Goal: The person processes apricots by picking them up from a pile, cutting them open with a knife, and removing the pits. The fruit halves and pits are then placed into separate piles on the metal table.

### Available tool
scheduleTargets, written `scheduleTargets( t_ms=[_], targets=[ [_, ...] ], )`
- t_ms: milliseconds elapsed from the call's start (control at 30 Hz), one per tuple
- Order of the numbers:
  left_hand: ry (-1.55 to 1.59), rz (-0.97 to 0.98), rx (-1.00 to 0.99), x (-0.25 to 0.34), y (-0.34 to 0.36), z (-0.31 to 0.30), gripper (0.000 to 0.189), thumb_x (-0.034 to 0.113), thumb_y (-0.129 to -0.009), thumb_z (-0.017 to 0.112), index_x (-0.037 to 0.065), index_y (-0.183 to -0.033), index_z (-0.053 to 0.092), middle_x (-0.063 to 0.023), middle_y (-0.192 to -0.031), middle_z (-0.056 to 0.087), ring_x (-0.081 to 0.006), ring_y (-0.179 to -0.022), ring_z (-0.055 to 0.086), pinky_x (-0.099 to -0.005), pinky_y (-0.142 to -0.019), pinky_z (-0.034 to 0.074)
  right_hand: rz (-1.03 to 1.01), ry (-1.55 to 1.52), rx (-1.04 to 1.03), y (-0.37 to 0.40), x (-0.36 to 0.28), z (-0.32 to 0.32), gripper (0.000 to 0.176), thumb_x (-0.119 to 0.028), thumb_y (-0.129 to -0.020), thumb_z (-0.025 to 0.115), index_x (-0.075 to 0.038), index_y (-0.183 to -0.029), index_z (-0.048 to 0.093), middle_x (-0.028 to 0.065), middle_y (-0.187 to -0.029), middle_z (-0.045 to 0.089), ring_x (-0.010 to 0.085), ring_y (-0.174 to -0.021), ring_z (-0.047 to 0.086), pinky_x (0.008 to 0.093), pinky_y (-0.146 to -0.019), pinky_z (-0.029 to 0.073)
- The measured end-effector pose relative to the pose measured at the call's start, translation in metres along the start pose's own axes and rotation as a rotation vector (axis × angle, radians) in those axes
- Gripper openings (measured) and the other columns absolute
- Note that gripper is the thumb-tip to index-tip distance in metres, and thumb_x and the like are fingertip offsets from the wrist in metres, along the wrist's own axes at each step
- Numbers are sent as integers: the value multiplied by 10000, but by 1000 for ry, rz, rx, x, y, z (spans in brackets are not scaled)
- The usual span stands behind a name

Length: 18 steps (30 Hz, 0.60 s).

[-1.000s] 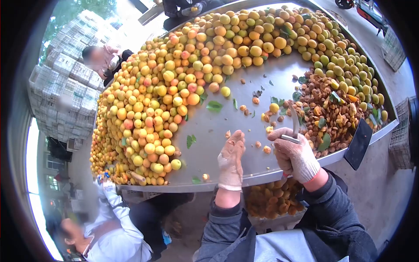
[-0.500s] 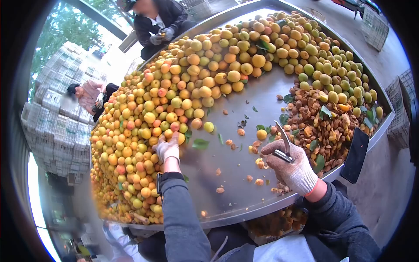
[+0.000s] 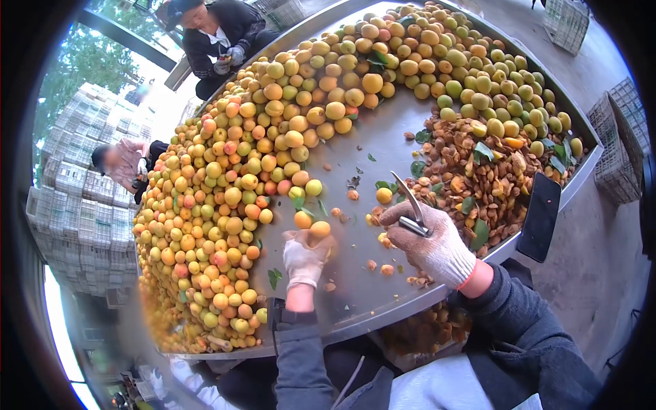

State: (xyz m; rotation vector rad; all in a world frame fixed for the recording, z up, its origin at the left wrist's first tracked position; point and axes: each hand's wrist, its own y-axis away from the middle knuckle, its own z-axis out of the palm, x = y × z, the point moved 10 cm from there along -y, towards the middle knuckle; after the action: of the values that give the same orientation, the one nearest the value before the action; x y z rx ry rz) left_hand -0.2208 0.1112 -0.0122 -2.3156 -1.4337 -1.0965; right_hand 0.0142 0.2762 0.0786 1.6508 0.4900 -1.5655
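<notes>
My left hand (image 3: 305,258), in a whitish glove, is closed round an orange apricot (image 3: 320,229) over the metal table. A second apricot (image 3: 303,219) sits right at its fingertips. In my right hand (image 3: 437,249), gloved too, is a small curved knife (image 3: 408,197), its blade pointing up and to the left and its metal handle lying across the fingers. Just left of the blade, a single apricot (image 3: 384,195) lies on the table among torn fruit bits (image 3: 387,270). Behind my right hand rises a heap of brown apricot pits (image 3: 471,164) mixed with green leaves.
A large heap of apricots (image 3: 232,198) covers the left and far side of the metal table (image 3: 383,143). A phone (image 3: 540,217) lies on the right rim. Two people (image 3: 222,41) stand or sit across the table. Crates (image 3: 615,147) stand at right, with more stacked (image 3: 78,184) at left.
My left hand has come away from the heap toward the right and nearer to me, now with an apricot. The right hand keeps the knife in much the same pose; the whole view has shifted.
</notes>
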Motion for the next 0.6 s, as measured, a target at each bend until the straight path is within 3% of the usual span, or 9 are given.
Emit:
scheduleTargets(
  t_ms=[67,100,200,233,300,433,500,533,600],
  targets=[
    [-544,218,94,17,14,0,456,389,-638,796,163,-1021,696,-72,-1137,510,-240,-1075,494,-447,-1049,295,-65,-11,-21,3,-4,2,187,-96,-847,606,-86,-1032,632,-52,-626,502,21,-483,435,198,-444,356],
    [-618,172,50,16,13,4,495,481,-644,758,230,-1065,689,-76,-1206,492,-261,-1234,375,-518,-1102,124,-69,-48,-33,5,-2,3,188,-93,-845,611,-88,-1032,634,-57,-622,494,20,-481,428,196,-442,351],
    [-898,273,127,70,37,5,526,488,-655,748,226,-1104,673,-78,-1269,469,-275,-1296,332,-558,-1109,103,-90,-65,-5,10,-3,-5,186,-90,-844,622,-87,-1030,635,-60,-620,492,20,-480,422,194,-442,348],
    [-899,279,125,58,33,10,526,488,-655,748,226,-1104,673,-78,-1269,469,-275,-1296,332,-558,-1109,103,-72,-93,-11,13,-5,-9,187,-88,-841,633,-81,-1028,636,-56,-628,505,20,-488,432,196,-446,350],
    [-783,178,-83,16,21,29,578,537,-655,725,226,-1138,658,-77,-1297,464,-298,-1340,279,-616,-1100,41,-111,-97,1,17,-8,-16,185,-92,-843,634,-79,-1028,636,-52,-632,512,21,-496,439,198,-450,353],
    [-909,121,-25,29,46,17,598,552,-647,731,199,-1125,663,-82,-1281,464,-317,-1340,276,-549,-1131,61,-180,-60,33,26,-10,-26,175,-106,-849,639,-76,-1021,638,-39,-653,530,22,-524,461,202,-469,373],
    [-1076,257,195,63,64,2,549,523,-649,748,168,-1061,671,-75,-1267,458,-291,-1308,295,-475,-1107,199,-101,-90,9,32,-11,-26,160,-101,-851,634,-76,-1009,642,-44,-671,535,20,-526,457,200,-476,378],
    [-1078,258,198,54,65,2,549,523,-649,748,168,-1061,671,-75,-1267,458,-291,-1308,295,-475,-1107,199,-104,-93,8,35,-10,-25,160,-101,-851,634,-76,-1009,642,-44,-671,535,20,-526,457,200,-476,378],
    [-527,359,369,20,60,-16,502,560,-705,722,136,-968,670,-76,-1137,531,-245,-1151,436,-420,-989,360,-112,-151,-25,41,-8,-24,151,-102,-858,625,-79,-1007,642,-51,-672,534,18,-524,449,197,-474,375]
  ],
)
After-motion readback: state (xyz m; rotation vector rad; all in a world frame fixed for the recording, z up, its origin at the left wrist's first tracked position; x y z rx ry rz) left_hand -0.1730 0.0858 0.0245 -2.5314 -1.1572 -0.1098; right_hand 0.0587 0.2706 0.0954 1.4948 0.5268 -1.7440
